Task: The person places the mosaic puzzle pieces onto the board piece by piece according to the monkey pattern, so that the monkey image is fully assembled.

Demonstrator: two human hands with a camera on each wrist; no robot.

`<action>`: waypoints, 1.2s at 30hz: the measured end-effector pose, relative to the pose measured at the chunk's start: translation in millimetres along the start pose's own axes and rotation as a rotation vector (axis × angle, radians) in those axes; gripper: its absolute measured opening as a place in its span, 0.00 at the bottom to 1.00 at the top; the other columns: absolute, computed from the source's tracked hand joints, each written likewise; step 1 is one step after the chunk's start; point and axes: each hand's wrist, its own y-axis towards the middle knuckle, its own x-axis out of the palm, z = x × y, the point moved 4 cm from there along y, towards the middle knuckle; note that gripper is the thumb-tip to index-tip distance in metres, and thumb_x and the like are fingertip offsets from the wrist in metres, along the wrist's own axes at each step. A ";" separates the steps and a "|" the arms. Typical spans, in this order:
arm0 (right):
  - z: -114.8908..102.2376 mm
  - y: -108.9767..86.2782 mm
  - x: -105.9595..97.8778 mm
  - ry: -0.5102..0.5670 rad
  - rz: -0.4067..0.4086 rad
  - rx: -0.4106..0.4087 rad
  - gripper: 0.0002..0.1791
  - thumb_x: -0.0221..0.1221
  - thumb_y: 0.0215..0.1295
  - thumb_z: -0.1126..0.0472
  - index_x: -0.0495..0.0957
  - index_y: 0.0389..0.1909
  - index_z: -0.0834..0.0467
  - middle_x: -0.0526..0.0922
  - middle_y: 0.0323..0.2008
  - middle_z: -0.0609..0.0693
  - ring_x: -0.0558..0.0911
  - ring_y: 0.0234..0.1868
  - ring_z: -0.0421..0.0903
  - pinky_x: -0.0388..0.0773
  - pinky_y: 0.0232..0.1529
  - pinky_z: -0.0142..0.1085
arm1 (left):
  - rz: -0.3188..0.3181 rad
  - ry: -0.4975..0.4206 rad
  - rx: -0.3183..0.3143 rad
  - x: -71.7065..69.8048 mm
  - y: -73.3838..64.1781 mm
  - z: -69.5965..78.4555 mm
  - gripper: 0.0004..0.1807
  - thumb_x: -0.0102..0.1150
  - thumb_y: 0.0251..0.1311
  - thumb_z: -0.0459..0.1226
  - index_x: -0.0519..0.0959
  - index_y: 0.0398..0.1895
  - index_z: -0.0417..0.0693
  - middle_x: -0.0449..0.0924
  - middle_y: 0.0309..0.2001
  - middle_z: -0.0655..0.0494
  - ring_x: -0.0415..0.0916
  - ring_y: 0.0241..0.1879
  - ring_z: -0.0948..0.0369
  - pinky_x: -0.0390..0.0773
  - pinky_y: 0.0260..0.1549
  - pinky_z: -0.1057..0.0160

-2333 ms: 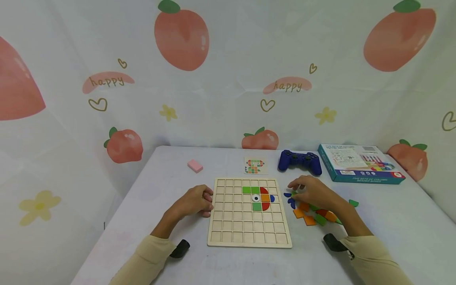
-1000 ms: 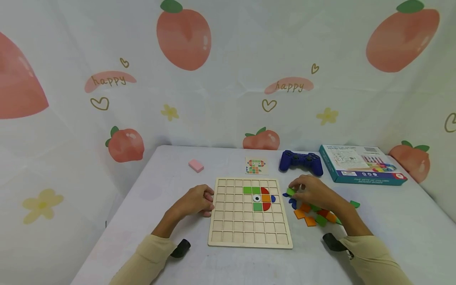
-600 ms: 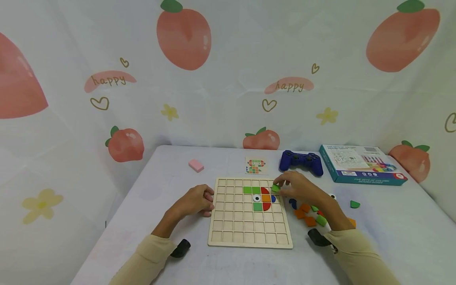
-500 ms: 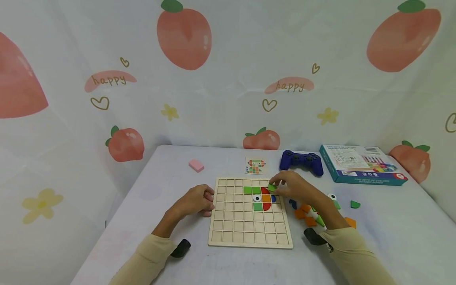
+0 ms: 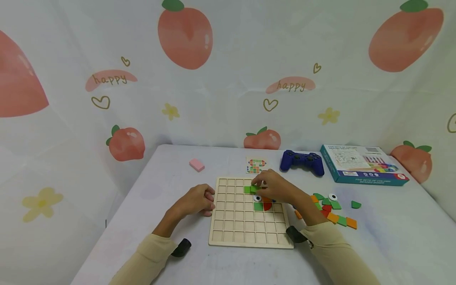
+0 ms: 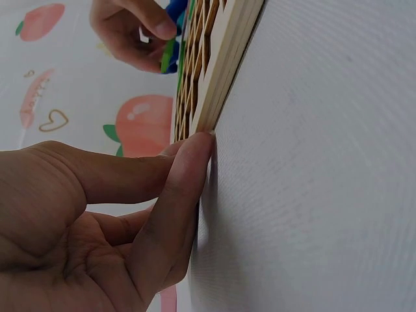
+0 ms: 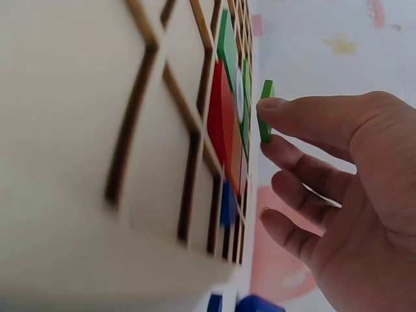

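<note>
My left hand (image 5: pixel 195 200) holds the left edge of a wooden grid board (image 5: pixel 228 227), its fingertips at the frame; thumb and forefinger meet at that edge in the left wrist view. Between thumb and forefinger of my right hand (image 5: pixel 276 187) is a green square tile (image 7: pixel 266 110), held just above the board. Below it, a green tile (image 5: pixel 247 190), a white eye tile (image 5: pixel 257 198), another green tile (image 5: pixel 258 206) and a red rounded tile (image 5: pixel 267 204) lie in the grid. My right hand partly hides the red, orange and blue pieces there.
Loose coloured tiles (image 5: pixel 333 218) lie right of the board, some behind my right forearm. A pattern card (image 5: pixel 255 165), a blue game controller (image 5: pixel 302 161) and a teal box (image 5: pixel 363 165) stand behind. A pink block (image 5: pixel 196 165) sits at the back left.
My right hand picked up the green square tile from the loose pieces and moved left with it, over the board's upper rows. My left hand stayed at the board's edge.
</note>
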 end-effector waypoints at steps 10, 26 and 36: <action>-22.0 18.1 15.2 -0.028 -0.030 -0.028 0.12 0.67 0.69 0.65 0.87 0.52 0.59 0.85 0.43 0.47 0.77 0.54 0.50 0.76 0.61 0.52 | 0.002 -0.003 -0.002 0.0 0.4 -0.6 0.23 0.65 0.61 0.24 0.75 0.61 0.29 0.78 0.44 0.45 0.81 0.30 0.60 0.89 0.34 0.62; -28.2 34.4 24.1 -0.073 -0.025 -0.020 0.12 0.67 0.69 0.65 0.88 0.51 0.59 0.84 0.46 0.48 0.76 0.53 0.49 0.71 0.67 0.54 | -0.002 -0.020 -0.021 0.3 1.3 -0.9 0.23 0.65 0.62 0.24 0.75 0.61 0.30 0.77 0.45 0.45 0.81 0.31 0.60 0.90 0.35 0.62; -29.4 34.6 24.9 -0.059 -0.023 0.005 0.12 0.67 0.68 0.65 0.88 0.50 0.61 0.84 0.45 0.50 0.78 0.53 0.51 0.64 0.75 0.59 | 0.004 -0.020 -0.027 0.8 1.1 -0.6 0.23 0.65 0.62 0.23 0.75 0.60 0.30 0.77 0.44 0.45 0.81 0.31 0.60 0.89 0.34 0.62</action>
